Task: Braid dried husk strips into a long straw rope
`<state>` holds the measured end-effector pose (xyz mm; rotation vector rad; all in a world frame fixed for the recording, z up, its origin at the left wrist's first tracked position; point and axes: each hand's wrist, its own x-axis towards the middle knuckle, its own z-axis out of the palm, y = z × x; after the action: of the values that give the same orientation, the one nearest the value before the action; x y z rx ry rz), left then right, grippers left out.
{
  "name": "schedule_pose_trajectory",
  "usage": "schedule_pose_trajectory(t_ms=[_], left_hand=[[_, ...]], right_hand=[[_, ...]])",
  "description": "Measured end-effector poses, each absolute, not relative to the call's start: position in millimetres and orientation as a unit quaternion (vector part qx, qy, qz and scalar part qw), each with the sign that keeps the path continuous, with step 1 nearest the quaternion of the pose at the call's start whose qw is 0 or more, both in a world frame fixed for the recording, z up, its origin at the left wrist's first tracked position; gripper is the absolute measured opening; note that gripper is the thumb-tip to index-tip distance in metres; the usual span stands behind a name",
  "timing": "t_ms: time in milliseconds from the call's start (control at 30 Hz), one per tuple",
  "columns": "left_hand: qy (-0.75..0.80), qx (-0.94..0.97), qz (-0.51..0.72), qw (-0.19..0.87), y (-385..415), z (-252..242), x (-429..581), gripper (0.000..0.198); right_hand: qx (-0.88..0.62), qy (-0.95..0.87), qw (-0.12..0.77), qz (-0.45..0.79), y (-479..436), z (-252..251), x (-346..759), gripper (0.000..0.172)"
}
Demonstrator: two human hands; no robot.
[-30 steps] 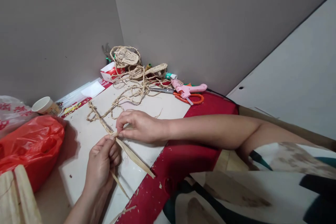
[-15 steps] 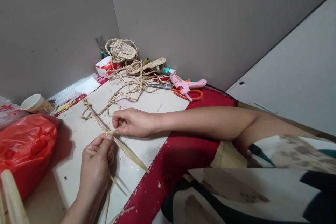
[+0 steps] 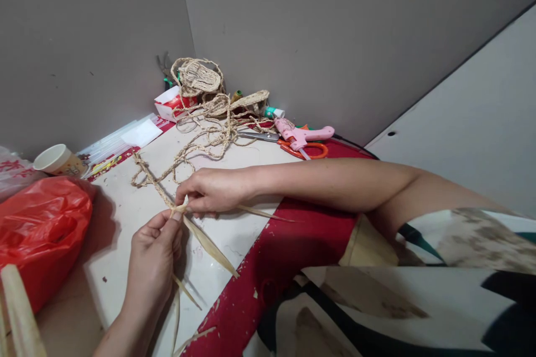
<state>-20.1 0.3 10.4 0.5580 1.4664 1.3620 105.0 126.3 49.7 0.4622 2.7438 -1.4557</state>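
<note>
A braided straw cord lies across the white board, its working end pinched between thumb and fingers of my left hand. My right hand is closed on a pale straw strand right beside the left fingertips. One flat straw strip hangs loose from the braid toward the board's edge. Thinner ends stick out below my left hand. Another thin strand reaches out from under my right hand over the red cloth. The exact pinch of the right fingers is partly hidden.
Coiled braid sits in the back corner by a red-and-white box. Scissors lie under a pink glue gun. At left are a paper cup and a red plastic bag. Grey walls stand behind the table.
My right hand has closed in on the braid's end, its fingers curling over the strand. A thin strand now shows to the right beneath that hand. My left hand keeps its pinch.
</note>
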Motion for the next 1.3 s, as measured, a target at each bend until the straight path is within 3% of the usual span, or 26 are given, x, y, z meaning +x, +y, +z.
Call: schedule_pose_trajectory(t_ms=[100, 267, 500, 633, 767, 800, 867, 933, 1033, 1133, 1300], left_hand=[[0.609, 0.23, 0.565, 0.507, 0.6, 11.7, -19.2, 0.024], [0.608, 0.22, 0.568, 0.509, 0.9, 13.8, -17.9, 0.024], [0.625, 0.224, 0.554, 0.502, -0.5, 13.9, -20.0, 0.029], [0.622, 0.238, 0.555, 0.499, -1.0, 14.3, -19.6, 0.028], [0.624, 0.233, 0.561, 0.491, 0.3, 16.0, -18.3, 0.03], [0.627, 0.23, 0.561, 0.49, 0.6, 16.2, -18.2, 0.031], [0.631, 0.231, 0.557, 0.488, 0.8, 15.8, -18.6, 0.033], [0.632, 0.237, 0.556, 0.486, 0.5, 14.4, -19.7, 0.031], [0.624, 0.241, 0.564, 0.483, -0.4, 13.2, -21.3, 0.023], [0.617, 0.243, 0.57, 0.485, -0.9, 15.2, -21.0, 0.018], [0.588, 0.238, 0.592, 0.497, -1.0, 17.5, -20.2, 0.035]], right_hand=[[0.15, 0.859, -0.01, -0.49, 125.8, 45.3, 107.7, 0.015], [0.128, 0.905, -0.066, -0.401, 128.3, 46.9, 111.7, 0.018], [0.199, 0.933, 0.005, -0.301, 162.1, 76.4, 158.8, 0.009], [0.304, 0.915, -0.089, -0.25, 175.8, 109.9, 206.6, 0.016], [0.39, 0.841, -0.268, -0.26, 158.8, 145.3, 233.0, 0.052], [0.386, 0.821, -0.297, -0.299, 150.0, 149.1, 231.8, 0.051], [0.338, 0.781, -0.312, -0.422, 130.8, 145.8, 218.6, 0.031], [0.267, 0.744, -0.2, -0.579, 113.8, 128.5, 193.7, 0.013], [0.184, 0.667, -0.023, -0.722, 99.4, 89.8, 148.6, 0.008], [0.211, 0.655, -0.014, -0.725, 96.0, 58.1, 114.1, 0.007], [0.236, 0.685, -0.061, -0.686, 95.2, 36.8, 96.4, 0.008]])
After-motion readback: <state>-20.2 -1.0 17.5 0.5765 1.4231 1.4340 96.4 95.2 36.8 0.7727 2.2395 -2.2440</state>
